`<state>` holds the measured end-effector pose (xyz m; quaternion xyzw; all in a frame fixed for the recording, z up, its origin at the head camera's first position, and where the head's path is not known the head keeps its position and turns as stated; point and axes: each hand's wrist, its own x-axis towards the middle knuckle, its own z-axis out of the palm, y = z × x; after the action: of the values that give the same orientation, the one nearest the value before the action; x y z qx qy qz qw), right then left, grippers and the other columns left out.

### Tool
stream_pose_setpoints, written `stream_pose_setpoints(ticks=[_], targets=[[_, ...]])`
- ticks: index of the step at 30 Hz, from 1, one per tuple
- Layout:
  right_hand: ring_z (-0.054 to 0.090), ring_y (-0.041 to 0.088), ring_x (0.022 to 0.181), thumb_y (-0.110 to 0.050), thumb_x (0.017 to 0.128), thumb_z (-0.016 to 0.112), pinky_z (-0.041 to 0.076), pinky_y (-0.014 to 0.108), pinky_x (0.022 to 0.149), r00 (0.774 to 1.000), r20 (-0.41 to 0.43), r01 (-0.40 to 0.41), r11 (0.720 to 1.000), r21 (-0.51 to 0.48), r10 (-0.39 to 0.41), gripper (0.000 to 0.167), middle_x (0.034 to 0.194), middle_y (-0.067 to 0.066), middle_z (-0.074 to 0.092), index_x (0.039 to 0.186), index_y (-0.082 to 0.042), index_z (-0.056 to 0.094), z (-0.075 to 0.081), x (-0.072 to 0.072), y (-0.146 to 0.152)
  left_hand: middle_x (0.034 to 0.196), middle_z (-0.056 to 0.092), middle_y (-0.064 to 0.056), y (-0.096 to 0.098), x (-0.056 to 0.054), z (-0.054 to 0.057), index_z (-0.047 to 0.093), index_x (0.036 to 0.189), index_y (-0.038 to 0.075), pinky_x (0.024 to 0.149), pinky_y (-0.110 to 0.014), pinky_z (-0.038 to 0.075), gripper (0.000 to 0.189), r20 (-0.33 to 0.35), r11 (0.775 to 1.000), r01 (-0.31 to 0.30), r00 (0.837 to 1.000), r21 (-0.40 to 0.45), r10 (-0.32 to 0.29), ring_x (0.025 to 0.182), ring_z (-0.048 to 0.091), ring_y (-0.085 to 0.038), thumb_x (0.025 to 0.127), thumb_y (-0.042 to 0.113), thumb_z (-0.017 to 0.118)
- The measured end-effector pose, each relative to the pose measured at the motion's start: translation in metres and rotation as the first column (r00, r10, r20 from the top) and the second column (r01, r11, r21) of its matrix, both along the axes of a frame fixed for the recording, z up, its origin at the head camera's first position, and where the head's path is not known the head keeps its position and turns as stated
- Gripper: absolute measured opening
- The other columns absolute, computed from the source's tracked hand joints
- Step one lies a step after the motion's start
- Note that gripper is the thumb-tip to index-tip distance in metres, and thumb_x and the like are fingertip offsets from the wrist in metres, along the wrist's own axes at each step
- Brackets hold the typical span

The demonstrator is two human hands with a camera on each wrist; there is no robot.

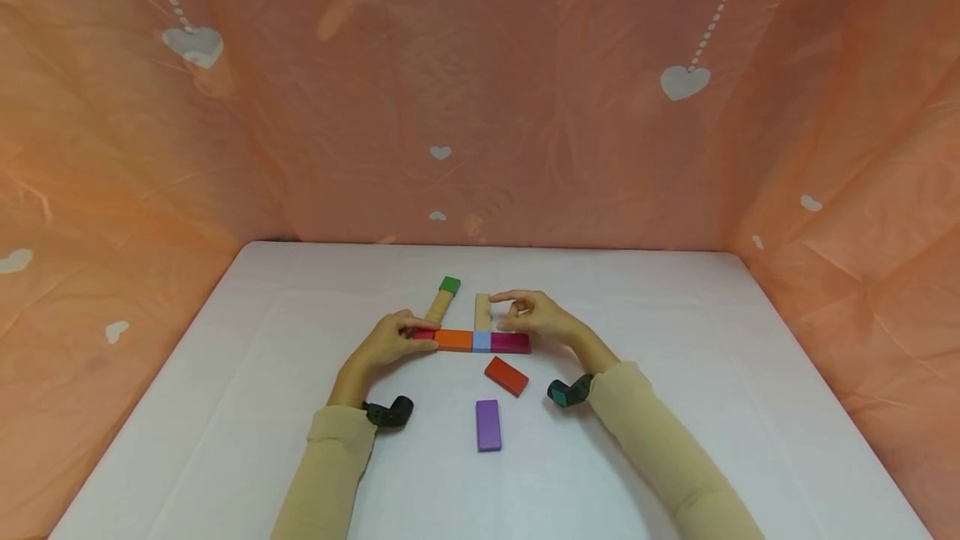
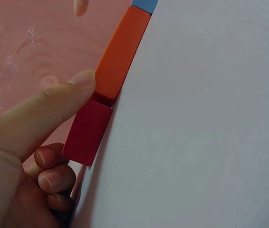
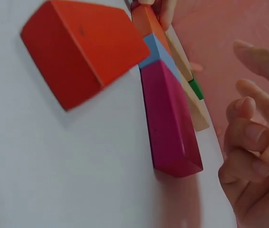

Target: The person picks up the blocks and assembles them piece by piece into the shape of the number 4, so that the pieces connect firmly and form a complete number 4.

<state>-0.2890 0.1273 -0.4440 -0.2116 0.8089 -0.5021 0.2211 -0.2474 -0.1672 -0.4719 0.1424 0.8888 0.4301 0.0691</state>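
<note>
In the head view my left hand point(image 1: 390, 338) is at the left end of a block row, its fingers and thumb pinching the crimson block point(image 2: 88, 133). The thumb tip lies against the corner of the orange block point(image 2: 120, 54). Rightward follow a light blue block point(image 1: 482, 342) and a magenta block point(image 1: 511, 343). A plain wooden block point(image 1: 483, 312) extends back from the light blue one. My right hand point(image 1: 542, 317) hovers beside it, index finger extended close to its far end, other fingers loosely bent and holding nothing.
Another plain wooden piece point(image 1: 439, 305) slants back behind the row's left part, a green block point(image 1: 450, 285) at its far end. Nearer me lie a red block point(image 1: 507, 377) and a purple block point(image 1: 488, 425). Orange cloth point(image 1: 480, 107) hangs behind the white table point(image 1: 637, 290).
</note>
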Motion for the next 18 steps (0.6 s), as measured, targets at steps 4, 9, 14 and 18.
stream_pose_setpoints(ticks=[4, 9, 14, 18], targets=[[0.043, 0.009, 0.066, -0.01, 0.088, 0.065, 0.032, 0.02, 0.054, 1.0, -0.002, -0.011, 1.0, -0.011, 0.011, 0.05, 0.076, -0.003, 0.049, 0.137, -0.007, 0.052, 0.001, 0.006, 0.001, 0.084, 0.053, -0.008, 0.0, -0.001, -0.001, 0.072, 0.113, 0.008, 0.068, -0.025, 0.032, 0.033, 0.005, 1.0, -0.002, 1.0, -0.004, 0.002, 0.079, 0.039, -0.015, 0.082, 0.022, 0.076], [0.045, 0.009, 0.068, -0.009, 0.088, 0.065, 0.034, 0.02, 0.057, 1.0, -0.009, -0.023, 1.0, -0.019, 0.023, 0.051, 0.075, -0.003, 0.05, 0.137, -0.005, 0.052, 0.003, 0.012, 0.001, 0.086, 0.054, -0.009, 0.0, -0.001, 0.0, 0.072, 0.113, 0.009, 0.069, -0.026, 0.032, 0.033, 0.011, 1.0, -0.009, 1.0, -0.012, 0.01, 0.08, 0.04, -0.016, 0.083, 0.022, 0.076], [0.046, 0.009, 0.07, -0.009, 0.088, 0.066, 0.034, 0.021, 0.06, 0.999, -0.024, -0.044, 0.999, -0.015, 0.043, 0.05, 0.074, -0.003, 0.05, 0.136, -0.003, 0.053, 0.006, 0.018, 0.003, 0.086, 0.054, -0.009, 0.0, -0.001, 0.001, 0.072, 0.113, 0.009, 0.07, -0.028, 0.032, 0.034, 0.019, 1.0, -0.01, 1.0, -0.003, 0.01, 0.081, 0.04, -0.017, 0.083, 0.021, 0.076], [0.047, 0.009, 0.068, -0.008, 0.088, 0.065, 0.036, 0.02, 0.061, 0.994, -0.043, -0.1, 0.995, -0.009, 0.1, 0.049, 0.073, -0.004, 0.051, 0.134, 0.0, 0.053, 0.005, 0.022, 0.008, 0.085, 0.053, -0.008, 0.0, 0.0, 0.001, 0.072, 0.113, 0.008, 0.07, -0.027, 0.032, 0.033, 0.019, 1.0, -0.011, 1.0, 0.004, 0.011, 0.081, 0.039, -0.017, 0.083, 0.021, 0.076]])
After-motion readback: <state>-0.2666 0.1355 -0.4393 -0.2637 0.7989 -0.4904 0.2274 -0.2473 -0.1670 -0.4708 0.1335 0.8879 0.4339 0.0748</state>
